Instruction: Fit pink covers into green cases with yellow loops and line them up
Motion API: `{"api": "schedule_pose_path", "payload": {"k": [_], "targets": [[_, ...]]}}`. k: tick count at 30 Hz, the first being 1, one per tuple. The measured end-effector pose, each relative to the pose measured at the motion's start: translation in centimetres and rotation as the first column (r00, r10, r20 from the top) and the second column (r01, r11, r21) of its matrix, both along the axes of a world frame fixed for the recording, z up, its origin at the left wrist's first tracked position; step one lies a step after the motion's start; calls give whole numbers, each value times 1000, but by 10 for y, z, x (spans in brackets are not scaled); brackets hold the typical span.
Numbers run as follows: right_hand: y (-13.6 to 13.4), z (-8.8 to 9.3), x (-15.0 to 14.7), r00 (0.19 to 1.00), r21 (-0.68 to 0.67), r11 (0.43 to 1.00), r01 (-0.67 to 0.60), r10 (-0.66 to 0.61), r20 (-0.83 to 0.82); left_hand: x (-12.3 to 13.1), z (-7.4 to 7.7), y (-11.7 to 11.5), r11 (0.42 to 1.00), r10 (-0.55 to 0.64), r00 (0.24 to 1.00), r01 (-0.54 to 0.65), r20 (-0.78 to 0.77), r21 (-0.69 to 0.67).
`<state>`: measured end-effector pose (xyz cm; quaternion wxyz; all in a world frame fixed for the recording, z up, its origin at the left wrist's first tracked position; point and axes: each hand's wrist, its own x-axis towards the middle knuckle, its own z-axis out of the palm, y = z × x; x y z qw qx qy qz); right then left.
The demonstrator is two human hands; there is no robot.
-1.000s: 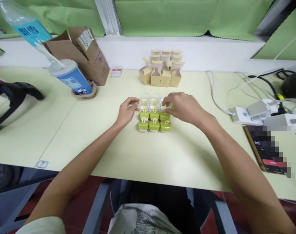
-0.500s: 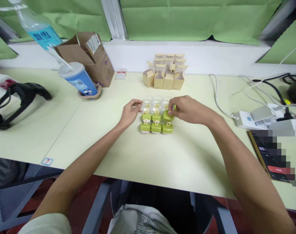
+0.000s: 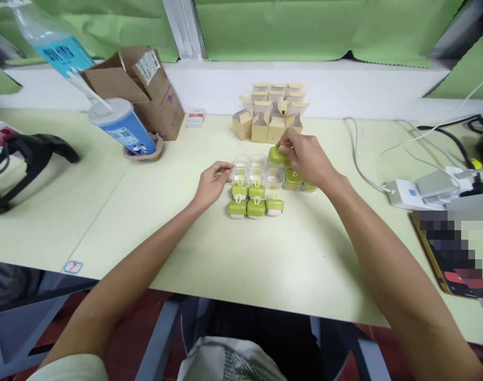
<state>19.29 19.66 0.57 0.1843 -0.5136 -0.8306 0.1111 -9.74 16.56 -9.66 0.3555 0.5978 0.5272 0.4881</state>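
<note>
My right hand [image 3: 303,154] pinches a small green case [image 3: 278,155] with a pale loop on top, over the back right of a group of clear plastic cups [image 3: 258,163]. My left hand [image 3: 213,182] rests at the group's left edge, fingers extended and lightly curved against the cups. Several green cases with white bases [image 3: 256,209] stand in two rows in front of the cups, loops upward. To the right, partly behind my right hand, more green cases [image 3: 293,179] sit in clear cups.
Open small cardboard boxes [image 3: 260,129] stand in rows at the back. A large carton [image 3: 162,100] and a blue cup [image 3: 126,129] are at the left. A power strip [image 3: 408,194], cables and a phone [image 3: 444,264] lie on the right.
My right hand has lifted the green case from the second row's right end and carried it back over the clear cups. My left hand stays at their edge.
</note>
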Motion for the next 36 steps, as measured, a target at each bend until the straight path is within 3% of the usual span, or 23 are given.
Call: {"api": "schedule_pose_path", "payload": {"k": [14, 19, 26, 29, 33, 36], "targets": [[0, -10, -2, 991, 9, 1000, 1, -2, 132, 3, 3, -1, 1000, 3, 1000, -2, 26, -12], [5, -17, 0, 997, 12, 1000, -8, 7, 71, 3, 4, -1, 1000, 14, 999, -14, 37, -6], [12, -22, -8, 992, -9, 997, 81, -80, 96, 2, 4, 1, 1000, -9, 998, 10, 61, -16], [10, -12, -12, 985, -18, 997, 75, -71, 157, 2, 6, 0, 1000, 1, 998, 0, 66, -24], [-9, 15, -9, 992, 25, 1000, 15, -18, 123, 3, 8, 0, 999, 9, 998, -7, 54, -36], [-33, 34, -9, 980, -88, 992, -94, 108, 170, 3, 8, 0, 999, 9, 999, -7, 50, -35]]}}
